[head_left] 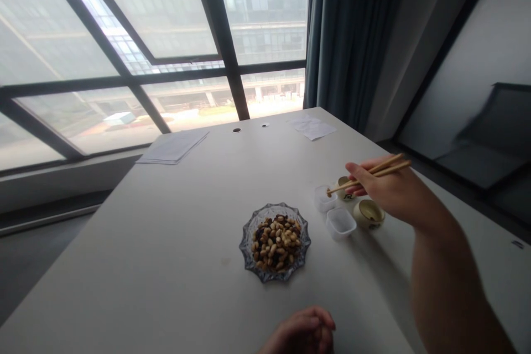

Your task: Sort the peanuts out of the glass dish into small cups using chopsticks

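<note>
Chopsticks pinch a nut at a tub.
Right fingers closed round them, cups near — left fingers loosely curled, any hold hidden, bowl beyond.

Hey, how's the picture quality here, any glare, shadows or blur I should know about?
Head view: daylight washes out the window; head view, table: a soft shadow lies beside the right forearm; head view, right edge: a dark shape is blurry; head view, centre: the nuts look fairly clear.
</note>
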`<state>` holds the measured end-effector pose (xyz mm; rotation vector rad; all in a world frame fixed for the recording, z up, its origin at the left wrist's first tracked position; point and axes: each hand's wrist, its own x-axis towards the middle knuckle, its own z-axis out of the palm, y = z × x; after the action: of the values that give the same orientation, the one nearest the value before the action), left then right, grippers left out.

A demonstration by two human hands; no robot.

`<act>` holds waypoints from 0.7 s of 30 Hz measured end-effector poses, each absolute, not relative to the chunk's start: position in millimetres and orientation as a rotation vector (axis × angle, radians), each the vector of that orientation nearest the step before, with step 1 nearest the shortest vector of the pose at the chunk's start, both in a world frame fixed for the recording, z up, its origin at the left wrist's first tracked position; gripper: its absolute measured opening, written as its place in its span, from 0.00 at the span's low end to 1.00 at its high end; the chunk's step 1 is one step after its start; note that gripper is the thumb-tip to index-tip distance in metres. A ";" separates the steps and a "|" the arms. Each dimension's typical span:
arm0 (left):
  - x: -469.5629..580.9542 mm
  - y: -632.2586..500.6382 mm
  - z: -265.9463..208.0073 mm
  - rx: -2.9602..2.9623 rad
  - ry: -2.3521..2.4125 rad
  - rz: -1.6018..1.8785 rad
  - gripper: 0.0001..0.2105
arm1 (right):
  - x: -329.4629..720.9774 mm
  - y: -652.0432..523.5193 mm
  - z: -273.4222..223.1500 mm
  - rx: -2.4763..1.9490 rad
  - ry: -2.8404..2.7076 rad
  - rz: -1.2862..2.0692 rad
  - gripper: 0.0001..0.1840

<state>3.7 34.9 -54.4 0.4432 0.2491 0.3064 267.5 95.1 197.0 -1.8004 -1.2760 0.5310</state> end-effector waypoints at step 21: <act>1.9 34.1 -46.9 0.386 0.216 0.306 0.12 | 266.0 70.0 204.1 -1.872 -1.436 0.645 0.19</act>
<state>1.9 34.1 -46.9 0.3864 0.2161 0.3064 266.0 70.0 204.1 -1.8717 -1.4365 0.6448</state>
